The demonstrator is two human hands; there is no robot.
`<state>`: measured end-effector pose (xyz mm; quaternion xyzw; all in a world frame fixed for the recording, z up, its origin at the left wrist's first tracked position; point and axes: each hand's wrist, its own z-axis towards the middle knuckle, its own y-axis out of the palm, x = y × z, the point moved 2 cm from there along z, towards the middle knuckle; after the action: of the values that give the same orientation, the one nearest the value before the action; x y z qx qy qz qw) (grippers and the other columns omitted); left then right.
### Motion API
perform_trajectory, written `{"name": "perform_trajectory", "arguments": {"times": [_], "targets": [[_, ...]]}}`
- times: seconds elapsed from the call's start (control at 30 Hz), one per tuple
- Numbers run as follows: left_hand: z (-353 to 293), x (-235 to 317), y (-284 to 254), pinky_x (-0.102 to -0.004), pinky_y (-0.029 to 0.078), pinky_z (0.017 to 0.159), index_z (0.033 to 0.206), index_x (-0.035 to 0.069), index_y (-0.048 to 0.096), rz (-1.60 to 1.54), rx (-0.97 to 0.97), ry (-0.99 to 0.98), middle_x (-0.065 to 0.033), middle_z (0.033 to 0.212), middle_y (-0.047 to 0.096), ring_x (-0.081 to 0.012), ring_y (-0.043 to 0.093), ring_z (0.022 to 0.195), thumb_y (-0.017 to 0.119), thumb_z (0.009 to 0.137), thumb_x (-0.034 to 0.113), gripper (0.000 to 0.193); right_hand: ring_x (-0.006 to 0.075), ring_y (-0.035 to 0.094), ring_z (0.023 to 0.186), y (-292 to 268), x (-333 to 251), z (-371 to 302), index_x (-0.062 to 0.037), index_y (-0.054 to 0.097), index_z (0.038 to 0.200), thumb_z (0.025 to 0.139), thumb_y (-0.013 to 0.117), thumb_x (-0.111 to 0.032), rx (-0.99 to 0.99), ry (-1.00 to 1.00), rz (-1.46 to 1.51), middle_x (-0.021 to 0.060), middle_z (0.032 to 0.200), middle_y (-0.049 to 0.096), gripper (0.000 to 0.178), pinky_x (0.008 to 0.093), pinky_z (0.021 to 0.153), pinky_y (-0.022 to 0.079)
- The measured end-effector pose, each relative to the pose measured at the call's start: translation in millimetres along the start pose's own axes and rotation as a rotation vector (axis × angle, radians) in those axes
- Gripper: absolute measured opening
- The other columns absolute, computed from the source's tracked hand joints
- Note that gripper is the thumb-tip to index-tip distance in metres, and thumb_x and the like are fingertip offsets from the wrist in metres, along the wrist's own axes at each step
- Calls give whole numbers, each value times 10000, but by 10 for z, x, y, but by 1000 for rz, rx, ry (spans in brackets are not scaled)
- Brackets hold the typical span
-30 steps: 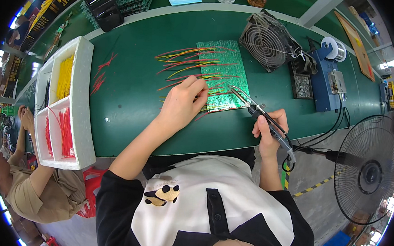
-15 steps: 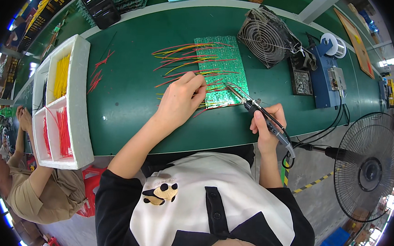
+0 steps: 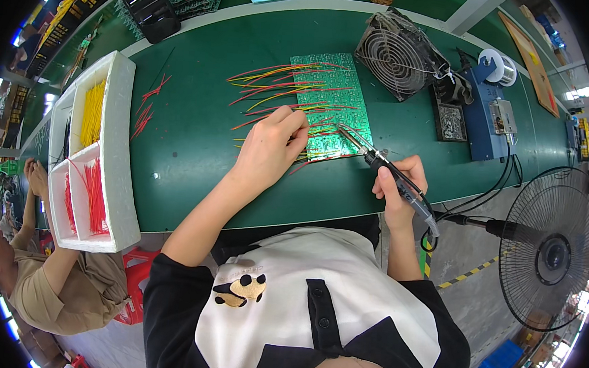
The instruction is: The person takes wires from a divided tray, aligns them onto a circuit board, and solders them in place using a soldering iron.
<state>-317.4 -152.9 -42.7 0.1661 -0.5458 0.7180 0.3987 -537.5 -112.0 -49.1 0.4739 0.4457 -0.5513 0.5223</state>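
Note:
My right hand (image 3: 400,184) is wrapped round a soldering iron (image 3: 396,170) with a thin metal tube beside its tip. The tip meets the lower part of a green circuit board panel (image 3: 346,96) on the bench. Several red, yellow and black wires (image 3: 274,81) run out leftward from the panel. Over the panel's lower left edge, my left hand (image 3: 273,145) is closed in a pinch at a wire; the fingertips are partly hidden by the hand itself, but a red wire comes out of them toward the iron's tip.
A white foam box (image 3: 123,173) of sorted wires stands at the left, beside loose red wires (image 3: 143,117). Behind the panel to the right are a square fan (image 3: 397,55) and a blue soldering station (image 3: 484,115). A pedestal fan (image 3: 552,250) and a co-worker (image 3: 66,285) flank the bench.

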Motion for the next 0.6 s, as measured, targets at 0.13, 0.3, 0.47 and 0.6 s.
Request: {"name": "perform_trajectory", "arguments": {"times": [0.13,0.3,0.47,0.6], "targets": [[7,10,-5,-276,406,490,772,-6,531,-1,2,-1,-79,707,516,-174,500,543,600,750,-16,73,56,501,477,-69,13,-40,-19,436,828,812,633,-88,45,-54,109,50,589,560,209,171,433,379],[8,14,-3,-324,417,507,768,3,520,-21,2,-10,-99,714,511,-230,519,563,596,745,-9,80,74,466,436,-125,27,-30,-17,405,837,832,600,-87,193,-185,184,53,553,510,208,180,407,361],[4,39,-28,-359,440,528,777,12,520,-31,-8,-31,-123,735,522,-290,554,595,598,741,2,87,73,442,429,-136,-2,94,-32,412,848,849,587,-90,331,-201,127,61,553,508,185,188,399,336],[16,37,-98,-268,425,505,808,10,608,21,13,-19,-76,708,576,-173,526,543,628,758,27,57,69,431,437,-156,13,146,-34,425,847,856,591,-105,351,-131,156,53,554,511,181,182,416,330]]}}
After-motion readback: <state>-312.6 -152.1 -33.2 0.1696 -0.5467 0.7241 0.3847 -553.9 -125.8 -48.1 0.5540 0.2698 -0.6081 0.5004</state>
